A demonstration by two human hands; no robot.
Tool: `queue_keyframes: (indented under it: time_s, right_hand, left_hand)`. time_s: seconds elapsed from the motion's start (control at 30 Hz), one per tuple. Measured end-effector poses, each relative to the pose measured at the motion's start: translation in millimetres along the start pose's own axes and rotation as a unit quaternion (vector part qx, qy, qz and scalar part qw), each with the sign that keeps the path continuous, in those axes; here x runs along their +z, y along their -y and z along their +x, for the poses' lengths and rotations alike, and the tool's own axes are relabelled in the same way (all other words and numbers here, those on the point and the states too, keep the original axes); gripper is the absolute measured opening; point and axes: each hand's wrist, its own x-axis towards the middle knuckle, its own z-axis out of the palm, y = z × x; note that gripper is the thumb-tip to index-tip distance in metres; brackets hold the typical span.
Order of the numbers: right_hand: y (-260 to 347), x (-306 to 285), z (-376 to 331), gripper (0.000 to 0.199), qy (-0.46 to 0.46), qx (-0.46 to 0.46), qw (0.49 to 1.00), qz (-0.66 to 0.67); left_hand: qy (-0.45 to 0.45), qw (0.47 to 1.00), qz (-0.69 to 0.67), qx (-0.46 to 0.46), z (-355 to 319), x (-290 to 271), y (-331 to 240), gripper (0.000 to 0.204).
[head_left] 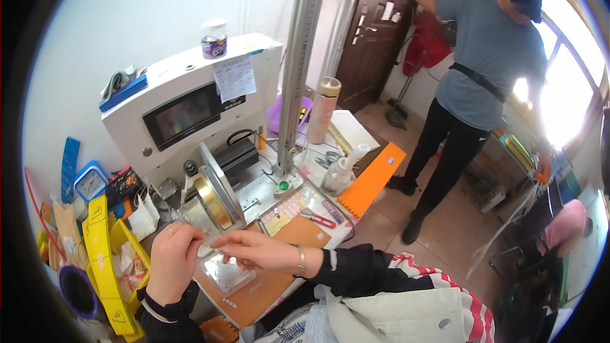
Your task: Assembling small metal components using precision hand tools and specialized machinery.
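Observation:
My left hand (173, 255) is closed in a pinch at the front of the machine, its fingertips around a small whitish thing too blurred to name. Just to its right, my right hand (259, 251) reaches in from the right with its fingers stretched out and apart. Below both hands lies a clear, shiny flat tray or bag (223, 274) with small bits in it, on an orange-brown board (260, 295). A few small white pieces (230, 303) rest on the board near its front edge. Behind my hands stands a gold-ringed wheel (213, 200) on the machine.
A white machine housing (127, 143) with a dark screen stands behind. Red-handled cutter (318, 218), clear bottle (337, 178) and orange strip (373, 181) lie rightward. A yellow bin (143, 260) and yellow strip (101, 267) are at left. A person (486, 57) stands by the door.

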Motion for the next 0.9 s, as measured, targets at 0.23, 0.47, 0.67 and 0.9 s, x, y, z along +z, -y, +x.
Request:
queue_keyframes:
  time_s: [0.23,0.47,0.67,0.9]
  right_hand:
    - [-36,-52,-77,0.019,-0.314,-0.15,0.882,-0.317]
    - [-81,-83,-86,0.013,-0.378,-0.251,0.723,-0.52]
    - [-77,-86,-82,0.009,-0.393,-0.231,0.759,-0.464]
    - [-88,-78,-84,0.012,-0.391,-0.237,0.762,-0.459]
  left_hand:
    - [0.012,0.999,-0.02,0.03,-6,12,20,0.009]
    - [0.0,0.999,-0.022,0.043,4,23,20,0.011]
    - [0.004,0.998,-0.035,0.042,7,27,16,0.012]
    - [-0.017,0.999,-0.031,0.018,-6,15,14,0.012]
